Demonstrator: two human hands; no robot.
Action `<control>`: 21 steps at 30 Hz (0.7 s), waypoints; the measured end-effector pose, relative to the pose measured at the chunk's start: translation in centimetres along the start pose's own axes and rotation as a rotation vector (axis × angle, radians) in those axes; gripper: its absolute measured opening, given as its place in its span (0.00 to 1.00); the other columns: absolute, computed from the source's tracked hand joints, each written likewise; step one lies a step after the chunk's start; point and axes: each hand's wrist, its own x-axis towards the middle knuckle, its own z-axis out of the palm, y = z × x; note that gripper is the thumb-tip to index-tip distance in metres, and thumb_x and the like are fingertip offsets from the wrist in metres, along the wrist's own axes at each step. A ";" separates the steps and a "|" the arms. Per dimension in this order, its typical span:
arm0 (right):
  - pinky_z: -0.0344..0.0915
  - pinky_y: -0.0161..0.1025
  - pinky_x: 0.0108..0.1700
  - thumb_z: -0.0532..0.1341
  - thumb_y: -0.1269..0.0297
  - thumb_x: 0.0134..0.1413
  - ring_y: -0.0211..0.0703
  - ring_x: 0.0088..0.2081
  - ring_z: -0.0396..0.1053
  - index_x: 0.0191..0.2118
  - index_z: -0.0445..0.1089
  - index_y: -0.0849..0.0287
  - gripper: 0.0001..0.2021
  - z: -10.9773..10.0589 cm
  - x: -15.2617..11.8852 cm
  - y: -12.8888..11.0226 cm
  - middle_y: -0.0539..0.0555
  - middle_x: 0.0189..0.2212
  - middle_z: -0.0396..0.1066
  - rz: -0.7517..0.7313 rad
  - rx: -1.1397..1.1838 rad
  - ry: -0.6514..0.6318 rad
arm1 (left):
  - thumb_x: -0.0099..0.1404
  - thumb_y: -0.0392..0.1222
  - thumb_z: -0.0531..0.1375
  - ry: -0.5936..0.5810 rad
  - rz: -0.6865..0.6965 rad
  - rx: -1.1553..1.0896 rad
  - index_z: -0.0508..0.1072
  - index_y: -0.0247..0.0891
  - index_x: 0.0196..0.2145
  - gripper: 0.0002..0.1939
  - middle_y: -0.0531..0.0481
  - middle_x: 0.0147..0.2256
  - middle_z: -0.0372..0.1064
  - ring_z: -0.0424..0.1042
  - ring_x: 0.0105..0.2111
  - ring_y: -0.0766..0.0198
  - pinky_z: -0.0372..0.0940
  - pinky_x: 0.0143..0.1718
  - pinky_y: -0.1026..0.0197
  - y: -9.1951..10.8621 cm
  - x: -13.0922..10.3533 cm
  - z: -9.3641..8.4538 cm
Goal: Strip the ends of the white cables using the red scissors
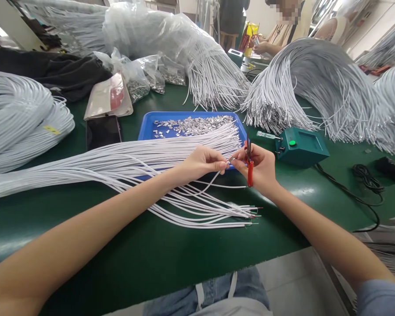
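My left hand (204, 164) is closed, pinching a white cable (211, 182) close to its end between thumb and fingertips. My right hand (261, 169) meets it there, its thumb and finger pinched on a small metal piece (231, 159) at the cable's tip. Red-handled scissors (250, 173) are also tucked in the right hand, blades pointing up. Beneath both hands spreads a bundle of white cables (118, 162); the nearer ends (250, 215) show thin coloured wires. Behind lies a blue tray (145, 127) with many small metal pieces (197, 126), and cable ends rest over it.
A green device (301, 147) with a lit green button stands right of the tray, its black cord (342, 188) trailing right. Big cable bundles (283, 83) line the back. A phone (103, 131) and a coiled cable bundle (19, 118) lie left. Another person (283, 33) works opposite.
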 end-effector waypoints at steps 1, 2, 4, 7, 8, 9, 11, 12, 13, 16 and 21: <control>0.61 0.36 0.30 0.67 0.65 0.45 0.38 0.26 0.65 0.25 0.67 0.58 0.08 0.0 0.1 0.1 0.49 0.24 0.69 0.004 -0.004 -0.003 | 0.58 0.48 0.66 0.002 0.001 0.009 0.76 0.30 0.24 0.16 0.50 0.22 0.70 0.65 0.24 0.71 0.60 0.28 0.69 0.0 0.0 0.0; 0.61 0.36 0.30 0.67 0.65 0.45 0.38 0.26 0.65 0.25 0.66 0.58 0.08 -0.1 0.3 0.3 0.49 0.24 0.70 0.011 -0.011 0.002 | 0.58 0.49 0.65 0.002 0.004 0.022 0.76 0.30 0.24 0.16 0.50 0.22 0.70 0.66 0.25 0.71 0.61 0.29 0.69 0.0 0.0 0.0; 0.61 0.36 0.30 0.66 0.64 0.45 0.38 0.26 0.65 0.25 0.66 0.58 0.08 -0.5 0.9 0.8 0.49 0.24 0.70 0.027 -0.045 0.057 | 0.58 0.49 0.65 -0.006 0.013 0.051 0.76 0.30 0.24 0.16 0.49 0.22 0.71 0.68 0.26 0.70 0.63 0.30 0.68 0.0 0.0 0.0; 0.63 0.38 0.32 0.64 0.65 0.44 0.40 0.27 0.67 0.25 0.65 0.58 0.07 -1.6 2.1 2.3 0.51 0.26 0.72 0.046 -0.106 0.207 | 0.57 0.47 0.66 -0.031 0.028 0.094 0.76 0.31 0.24 0.15 0.48 0.23 0.72 0.69 0.26 0.68 0.64 0.31 0.67 -0.2 0.0 -0.1; 0.64 0.39 0.32 0.63 0.65 0.44 0.41 0.28 0.68 0.26 0.65 0.58 0.06 -2.0 2.5 2.8 0.52 0.26 0.72 0.058 -0.123 0.247 | 0.57 0.46 0.65 -0.040 0.033 0.104 0.76 0.31 0.25 0.14 0.47 0.23 0.72 0.69 0.26 0.68 0.64 0.31 0.67 -0.2 0.0 -0.1; 0.65 0.40 0.33 0.62 0.65 0.43 0.42 0.29 0.69 0.26 0.65 0.58 0.05 -2.5 2.9 3.3 0.52 0.27 0.73 0.073 -0.145 0.277 | 0.57 0.45 0.65 -0.047 0.039 0.111 0.76 0.31 0.25 0.13 0.47 0.23 0.72 0.70 0.26 0.67 0.64 0.31 0.67 -0.3 0.0 -0.1; 0.67 0.42 0.35 0.61 0.66 0.42 0.45 0.30 0.70 0.28 0.67 0.59 0.04 -3.2 3.5 4.2 0.55 0.29 0.74 0.107 -0.207 0.309 | 0.58 0.43 0.64 -0.065 0.046 0.130 0.76 0.31 0.26 0.11 0.47 0.24 0.73 0.70 0.27 0.67 0.65 0.30 0.67 -0.4 -0.1 0.0; 0.67 0.42 0.36 0.60 0.67 0.41 0.46 0.31 0.71 0.28 0.67 0.60 0.04 -3.5 3.8 4.4 0.56 0.30 0.75 0.127 -0.249 0.319 | 0.58 0.42 0.64 -0.065 0.042 0.159 0.77 0.31 0.26 0.10 0.47 0.24 0.73 0.70 0.26 0.67 0.64 0.29 0.67 -0.5 -0.1 0.1; 0.67 0.43 0.37 0.59 0.68 0.41 0.48 0.32 0.72 0.29 0.68 0.60 0.05 -3.7 3.9 4.6 0.57 0.31 0.75 0.147 -0.291 0.325 | 0.58 0.41 0.63 -0.054 0.034 0.211 0.77 0.31 0.27 0.09 0.48 0.23 0.73 0.69 0.25 0.67 0.63 0.28 0.67 -0.5 -0.2 0.3; 0.67 0.44 0.38 0.58 0.68 0.40 0.49 0.32 0.72 0.29 0.69 0.61 0.07 -3.9 4.1 4.7 0.58 0.30 0.76 0.198 -0.381 0.335 | 0.58 0.38 0.62 0.032 0.014 0.430 0.78 0.32 0.28 0.07 0.49 0.24 0.73 0.67 0.23 0.69 0.60 0.25 0.68 -0.3 -0.6 1.3; 0.67 0.43 0.39 0.58 0.64 0.42 0.49 0.32 0.72 0.28 0.68 0.60 0.06 -3.8 4.1 4.8 0.57 0.29 0.76 0.204 -0.367 0.363 | 0.61 0.39 0.61 -0.196 -0.024 0.451 0.78 0.32 0.31 0.08 0.49 0.28 0.75 0.69 0.26 0.68 0.62 0.27 0.69 0.6 -2.0 4.0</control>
